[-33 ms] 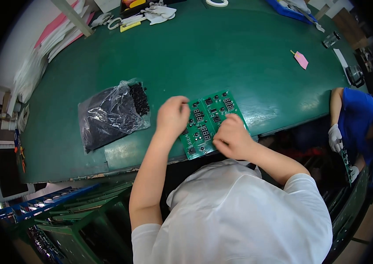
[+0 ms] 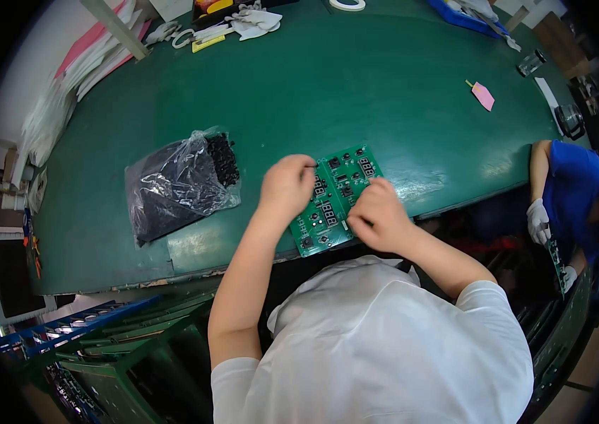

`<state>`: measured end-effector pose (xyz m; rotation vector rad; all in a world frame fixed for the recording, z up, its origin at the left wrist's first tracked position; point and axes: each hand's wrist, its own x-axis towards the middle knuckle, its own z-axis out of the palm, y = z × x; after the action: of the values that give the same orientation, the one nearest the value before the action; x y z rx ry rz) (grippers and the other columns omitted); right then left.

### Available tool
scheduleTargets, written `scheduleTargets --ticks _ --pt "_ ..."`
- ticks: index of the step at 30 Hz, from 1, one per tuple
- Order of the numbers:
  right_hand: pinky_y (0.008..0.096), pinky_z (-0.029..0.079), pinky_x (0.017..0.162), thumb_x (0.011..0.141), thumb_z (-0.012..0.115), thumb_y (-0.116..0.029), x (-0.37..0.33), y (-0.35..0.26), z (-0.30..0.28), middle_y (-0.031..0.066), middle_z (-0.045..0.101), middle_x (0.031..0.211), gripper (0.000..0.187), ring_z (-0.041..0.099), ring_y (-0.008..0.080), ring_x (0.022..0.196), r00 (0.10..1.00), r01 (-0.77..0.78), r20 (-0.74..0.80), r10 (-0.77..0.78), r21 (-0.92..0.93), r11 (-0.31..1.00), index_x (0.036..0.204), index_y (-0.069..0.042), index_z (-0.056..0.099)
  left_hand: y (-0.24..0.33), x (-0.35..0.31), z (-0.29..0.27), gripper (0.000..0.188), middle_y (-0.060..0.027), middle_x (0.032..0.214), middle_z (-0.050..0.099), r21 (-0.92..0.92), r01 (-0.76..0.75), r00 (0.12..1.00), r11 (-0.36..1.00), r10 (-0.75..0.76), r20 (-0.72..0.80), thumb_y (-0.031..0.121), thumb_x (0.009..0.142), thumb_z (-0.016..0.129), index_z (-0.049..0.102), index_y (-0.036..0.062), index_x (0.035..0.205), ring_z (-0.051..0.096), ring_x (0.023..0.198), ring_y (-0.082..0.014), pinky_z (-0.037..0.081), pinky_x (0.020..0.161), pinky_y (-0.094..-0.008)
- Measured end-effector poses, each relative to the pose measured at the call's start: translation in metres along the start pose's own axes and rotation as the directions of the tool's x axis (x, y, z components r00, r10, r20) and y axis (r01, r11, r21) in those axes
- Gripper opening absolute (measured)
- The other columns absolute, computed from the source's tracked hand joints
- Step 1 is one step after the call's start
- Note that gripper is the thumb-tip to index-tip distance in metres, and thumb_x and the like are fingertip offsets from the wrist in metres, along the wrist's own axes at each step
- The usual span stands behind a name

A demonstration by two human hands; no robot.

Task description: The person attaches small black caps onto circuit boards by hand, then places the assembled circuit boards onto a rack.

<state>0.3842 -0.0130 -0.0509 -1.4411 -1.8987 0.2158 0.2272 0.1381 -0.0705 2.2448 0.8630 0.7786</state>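
Observation:
A green circuit board (image 2: pixel 340 205) with several digit displays and small black parts lies at the table's near edge. Over its left side is my left hand (image 2: pixel 289 185), fingers curled together and covering part of a display. My right hand (image 2: pixel 381 214) is closed at the board's right side, its thumb bent toward the index finger. Whatever either hand pinches, if anything, is hidden or too small to name. Left of the board lies a clear plastic bag (image 2: pixel 172 191) filled with small black pieces (image 2: pixel 223 159), which show most plainly at its right end.
A co-worker in a blue shirt (image 2: pixel 575 184) and white gloves holds another board (image 2: pixel 557 265) at the right. Gloves (image 2: pixel 257 21), a tape roll (image 2: pixel 347 4) and a blue tray (image 2: pixel 465 20) are along the far side. A pink tag (image 2: pixel 483 97) lies far right.
My left hand has shifted right, farther over the board. My right hand has moved slightly right, uncovering a little more of the board's middle.

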Motion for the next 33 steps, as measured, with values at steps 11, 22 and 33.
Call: scheduleTargets --ticks 11,22,33 --pt "0.0449 0.040 0.086 0.074 0.064 -0.009 -0.015 0.036 -0.033 0.0060 0.056 0.070 0.006 0.055 0.0265 0.071 0.983 -0.130 -0.137 0.126 -0.017 0.991 0.072 -0.007 0.059 0.014 0.043 0.059 0.007 -0.0069 0.081 0.060 0.369 -0.308 0.948 0.877 0.252 0.194 0.013 0.073 0.063 0.067 0.0081 0.070 0.054 0.092 -0.0262 0.035 0.096 -0.0503" --pt "0.0430 0.049 0.069 0.080 0.058 -0.020 0.162 0.046 0.038 0.0126 0.065 0.084 0.016 0.062 0.0315 0.081 0.938 -0.157 0.326 0.119 0.092 0.983 0.084 -0.006 0.064 0.004 0.031 0.087 0.024 -0.0163 0.101 0.062 0.221 -0.130 0.962 0.967 0.177 -0.207 0.012 0.080 0.053 0.060 0.0038 0.102 0.051 0.109 -0.0359 0.040 0.094 -0.0428" --pt "0.0447 0.051 0.077 0.077 0.054 -0.015 0.240 0.063 0.181 0.0166 0.067 0.095 0.021 0.063 0.0333 0.090 0.882 -0.117 0.427 0.200 -0.212 0.970 0.092 -0.007 0.066 -0.016 -0.035 -0.043 0.009 -0.0125 0.086 0.064 0.303 0.055 0.993 0.951 -0.020 -0.119 0.011 0.076 0.061 0.062 0.0043 0.081 0.061 0.080 -0.0321 0.048 0.072 -0.0438"
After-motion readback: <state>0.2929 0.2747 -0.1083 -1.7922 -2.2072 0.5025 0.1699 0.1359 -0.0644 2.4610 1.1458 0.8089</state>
